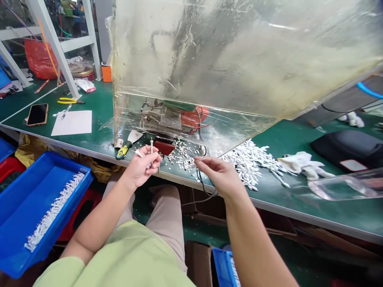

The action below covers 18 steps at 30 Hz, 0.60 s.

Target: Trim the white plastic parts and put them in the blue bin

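My left hand (140, 169) is closed around a few thin white stick-like parts (151, 145); one stands upright with a reddish tip, and another points left. Thumb and forefinger of my right hand (220, 175) are pinched together at the table's front edge, around something too small to name. Between the hands, small white bits (182, 155) lie scattered beside a dark red block (164, 147) under a clear plastic cover (209, 59). Behind my right hand spreads a heap of white elongated parts (248, 161).
A blue tray (20, 191) with a row of white parts stands at the left. On the green table (101, 103) lie a scraper (128, 145), yellow-handled pliers (70, 101), a phone (37, 114) and white gloves (305, 164). A black cable (203, 185) hangs at the front edge.
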{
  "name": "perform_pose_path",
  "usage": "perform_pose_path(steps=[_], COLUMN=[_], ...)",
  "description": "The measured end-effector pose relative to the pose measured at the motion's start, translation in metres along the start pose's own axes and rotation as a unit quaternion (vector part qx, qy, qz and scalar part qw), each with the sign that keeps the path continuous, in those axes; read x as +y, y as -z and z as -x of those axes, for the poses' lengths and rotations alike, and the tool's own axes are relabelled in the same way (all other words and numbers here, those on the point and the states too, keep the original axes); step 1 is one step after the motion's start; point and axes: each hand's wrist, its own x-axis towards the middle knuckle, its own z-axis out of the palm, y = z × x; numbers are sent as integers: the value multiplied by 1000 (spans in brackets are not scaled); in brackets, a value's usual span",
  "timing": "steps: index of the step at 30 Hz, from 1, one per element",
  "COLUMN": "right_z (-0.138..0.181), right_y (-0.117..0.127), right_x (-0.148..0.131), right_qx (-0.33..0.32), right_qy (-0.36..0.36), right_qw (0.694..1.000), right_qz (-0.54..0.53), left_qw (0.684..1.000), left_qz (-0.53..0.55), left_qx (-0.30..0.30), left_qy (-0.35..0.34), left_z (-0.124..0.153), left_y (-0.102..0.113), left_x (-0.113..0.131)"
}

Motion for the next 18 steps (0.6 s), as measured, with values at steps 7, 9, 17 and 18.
perform_pose_path(steps=[7, 9, 17, 18], right_z=[-13, -20, -44, -45], right_y=[-29, -33, -62, -65], right_x=[-4, -2, 5, 6], right_qx=[-20, -12, -7, -4], right_qy=[-68, -98, -188, -200], right_qw=[997, 994, 970, 965], right_qz=[-14, -36, -154, -169], left_qw=[998, 997, 997, 997], left_qz=[-64, -62, -57, -57], left_qx=[9, 14, 15, 16], left_qy=[-27, -36, -40, -42], left_z=[3, 3, 3, 4], left_y=[4, 8, 14, 16], left_x=[-2, -3, -10, -10])
